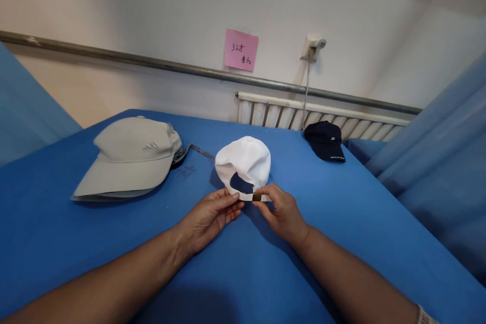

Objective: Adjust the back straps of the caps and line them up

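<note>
White cap [256, 157], one, at mid-width of blue bench [56, 233], toward far edge; rear opening facing person; strap [245, 196] directly between hands, long axis left to right; dark clasp [256, 197] nearer right hand; left hand [208, 217] grasping strap left of clasp; right hand [285, 212] pinching strap beside clasp; grey cap [127, 144], toward left edge; navy cap [324, 136], near far right corner
</note>
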Demonstrator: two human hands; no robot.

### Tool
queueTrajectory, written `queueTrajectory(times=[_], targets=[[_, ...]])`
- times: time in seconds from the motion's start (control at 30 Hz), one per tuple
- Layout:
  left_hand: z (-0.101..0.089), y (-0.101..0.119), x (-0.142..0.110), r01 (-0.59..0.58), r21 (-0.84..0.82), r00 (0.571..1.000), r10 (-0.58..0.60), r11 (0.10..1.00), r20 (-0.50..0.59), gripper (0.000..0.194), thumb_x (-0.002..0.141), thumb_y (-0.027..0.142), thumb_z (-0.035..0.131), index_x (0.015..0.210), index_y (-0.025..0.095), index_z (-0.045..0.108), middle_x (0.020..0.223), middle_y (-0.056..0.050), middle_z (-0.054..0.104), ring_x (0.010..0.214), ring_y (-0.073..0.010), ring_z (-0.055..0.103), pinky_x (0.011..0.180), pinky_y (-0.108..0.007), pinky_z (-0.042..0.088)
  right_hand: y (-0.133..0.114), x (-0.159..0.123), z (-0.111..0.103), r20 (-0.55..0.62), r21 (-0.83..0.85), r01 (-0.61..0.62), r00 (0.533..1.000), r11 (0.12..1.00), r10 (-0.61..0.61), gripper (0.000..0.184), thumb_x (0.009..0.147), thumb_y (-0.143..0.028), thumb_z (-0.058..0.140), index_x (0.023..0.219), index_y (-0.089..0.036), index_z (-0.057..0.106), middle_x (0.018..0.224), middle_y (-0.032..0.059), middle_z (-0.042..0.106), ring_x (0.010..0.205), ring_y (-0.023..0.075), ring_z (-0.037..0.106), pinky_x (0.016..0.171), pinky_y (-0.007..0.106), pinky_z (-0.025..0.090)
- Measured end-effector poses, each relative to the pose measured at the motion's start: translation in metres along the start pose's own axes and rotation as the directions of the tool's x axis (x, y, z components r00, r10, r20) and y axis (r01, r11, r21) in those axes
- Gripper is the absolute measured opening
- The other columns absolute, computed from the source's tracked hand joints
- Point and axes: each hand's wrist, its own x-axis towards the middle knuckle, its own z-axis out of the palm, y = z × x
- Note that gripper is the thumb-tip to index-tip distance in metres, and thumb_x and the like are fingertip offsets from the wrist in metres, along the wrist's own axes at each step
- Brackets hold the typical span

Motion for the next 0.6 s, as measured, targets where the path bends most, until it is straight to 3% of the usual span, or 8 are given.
queueTrajectory(times=[0.23,0.43,0.6], targets=[[0.008,-0.014,0.002,-0.060,0.069,0.997,0.057,0.996,0.046,0.016,0.075,0.016,0.077,0.089,0.018,0.068,0.089,-0.001,0.071,0.086,-0.0116,0.066,0.086,-0.024,0.052,-0.005,0.001,0.004,0.052,0.029,-0.002,0.999,1.000,0.000,0.013,0.090,-0.016,0.056,0.102,-0.021,0.057,0.091,0.0054,0.066,0.085,0.0194,0.063,0.076,0.032,0.051],[0.007,-0.015,0.005,-0.042,-0.063,0.999,0.043,0.997,0.012,0.015,0.076,0.012,0.076,0.089,0.014,0.069,0.090,-0.006,0.072,0.088,-0.0148,0.068,0.088,-0.027,0.054,-0.012,-0.003,0.006,0.066,0.192,-0.028,0.998,0.981,0.015,0.034,0.089,-0.016,0.057,0.121,-0.020,0.051,0.111,0.0083,0.066,0.100,0.0193,0.063,0.088,0.033,0.051],[0.006,-0.010,0.003,-0.012,-0.097,0.999,0.008,0.995,-0.041,0.014,0.073,0.009,0.078,0.083,0.013,0.069,0.084,-0.004,0.071,0.081,-0.0129,0.067,0.082,-0.024,0.055,-0.008,-0.003,0.002,0.014,0.258,-0.150,0.988,0.954,0.151,0.021,0.086,-0.018,0.060,0.106,-0.020,0.057,0.085,0.0014,0.065,0.075,0.0151,0.062,0.073,0.028,0.051]])
